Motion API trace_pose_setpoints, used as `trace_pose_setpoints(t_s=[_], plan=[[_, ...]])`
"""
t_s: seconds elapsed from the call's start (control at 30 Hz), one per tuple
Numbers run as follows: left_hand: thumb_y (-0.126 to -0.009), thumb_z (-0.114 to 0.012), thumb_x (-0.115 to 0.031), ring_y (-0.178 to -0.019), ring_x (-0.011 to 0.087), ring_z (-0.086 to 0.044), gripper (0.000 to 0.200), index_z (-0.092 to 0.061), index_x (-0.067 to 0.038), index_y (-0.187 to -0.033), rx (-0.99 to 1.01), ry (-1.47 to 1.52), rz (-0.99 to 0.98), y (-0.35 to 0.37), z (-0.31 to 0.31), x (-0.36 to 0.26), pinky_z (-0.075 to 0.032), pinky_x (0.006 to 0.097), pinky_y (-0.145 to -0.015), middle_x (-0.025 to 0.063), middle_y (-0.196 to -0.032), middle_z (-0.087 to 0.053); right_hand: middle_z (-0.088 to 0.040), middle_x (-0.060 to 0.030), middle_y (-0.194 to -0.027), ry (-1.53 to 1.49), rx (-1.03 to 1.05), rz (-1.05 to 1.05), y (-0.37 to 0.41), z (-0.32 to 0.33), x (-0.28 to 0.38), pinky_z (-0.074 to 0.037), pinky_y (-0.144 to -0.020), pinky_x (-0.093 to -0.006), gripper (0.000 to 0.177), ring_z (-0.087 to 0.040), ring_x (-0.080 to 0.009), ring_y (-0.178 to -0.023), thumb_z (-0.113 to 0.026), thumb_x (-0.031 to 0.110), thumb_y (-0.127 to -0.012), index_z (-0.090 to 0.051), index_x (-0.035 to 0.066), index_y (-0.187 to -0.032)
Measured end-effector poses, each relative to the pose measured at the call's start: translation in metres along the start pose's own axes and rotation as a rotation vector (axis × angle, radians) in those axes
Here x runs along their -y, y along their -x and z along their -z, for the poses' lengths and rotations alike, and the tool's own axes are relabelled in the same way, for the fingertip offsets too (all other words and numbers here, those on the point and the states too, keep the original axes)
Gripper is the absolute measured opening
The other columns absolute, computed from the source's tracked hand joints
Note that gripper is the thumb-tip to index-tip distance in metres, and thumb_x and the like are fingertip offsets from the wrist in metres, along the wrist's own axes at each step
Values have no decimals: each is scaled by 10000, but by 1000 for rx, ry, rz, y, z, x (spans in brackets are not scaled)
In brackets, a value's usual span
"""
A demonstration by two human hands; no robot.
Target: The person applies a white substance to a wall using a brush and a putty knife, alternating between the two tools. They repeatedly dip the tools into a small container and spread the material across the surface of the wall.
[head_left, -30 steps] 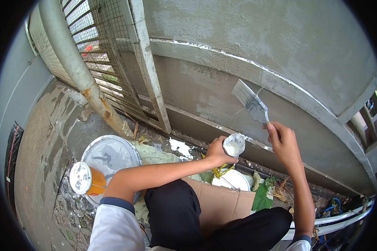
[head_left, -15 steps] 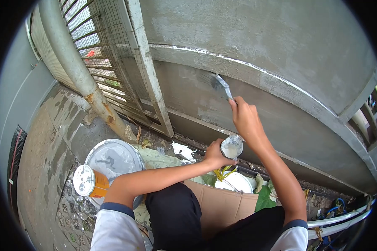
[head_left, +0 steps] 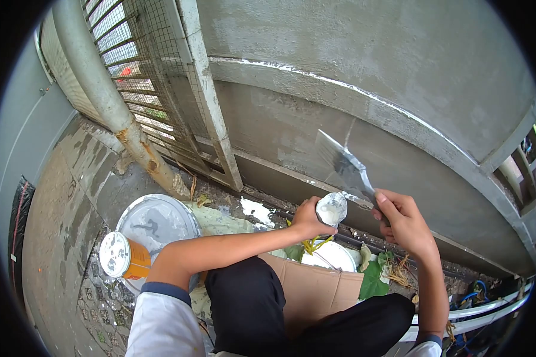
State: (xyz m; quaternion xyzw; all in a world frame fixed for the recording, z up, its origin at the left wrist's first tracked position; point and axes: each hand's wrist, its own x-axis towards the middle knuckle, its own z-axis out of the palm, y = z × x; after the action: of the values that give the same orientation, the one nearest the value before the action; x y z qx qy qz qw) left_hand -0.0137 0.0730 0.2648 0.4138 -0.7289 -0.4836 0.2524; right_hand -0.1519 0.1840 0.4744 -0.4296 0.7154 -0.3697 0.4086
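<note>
My left hand [head_left: 311, 221] is wrapped round a small cup [head_left: 332, 209] with whitish paint inside, held in front of the lower wall. On the right, my right hand [head_left: 402, 221] grips the dark handle of a flat paintbrush [head_left: 352, 166]. Its wide, motion-blurred end points up and left, overlapping the grey wall [head_left: 268, 116] in this view. Darker and lighter patches show on the wall, below a raised ledge [head_left: 333, 89] with a white line along its top.
A large pale bucket with a smeared lid [head_left: 158, 220] stands at left, an orange tub [head_left: 128, 256] beside it. Cardboard [head_left: 321, 285] lies between my knees near a white round lid [head_left: 330, 257] and leaves [head_left: 373, 279]. A metal post [head_left: 116, 116] and mesh gate [head_left: 173, 77] rise at left.
My right hand has moved down and to the right, drawing the paintbrush back from the wall under the ledge. The left hand with the cup has hardly moved.
</note>
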Motion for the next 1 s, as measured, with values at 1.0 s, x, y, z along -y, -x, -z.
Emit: trace_pose_setpoints(t_s=[1.0], plan=[[-473,-881,-362,-1042,306,-595,870,-522,18,-1169,69,-108,4,3,-4,-6,-456,371,-920,196,-1094,-609,-596,-109,-924,968,-457,929,-70,-53,0,-499,-483,-393,454,-632,-295,-579,-575,36,-773,-626,187,-1197]])
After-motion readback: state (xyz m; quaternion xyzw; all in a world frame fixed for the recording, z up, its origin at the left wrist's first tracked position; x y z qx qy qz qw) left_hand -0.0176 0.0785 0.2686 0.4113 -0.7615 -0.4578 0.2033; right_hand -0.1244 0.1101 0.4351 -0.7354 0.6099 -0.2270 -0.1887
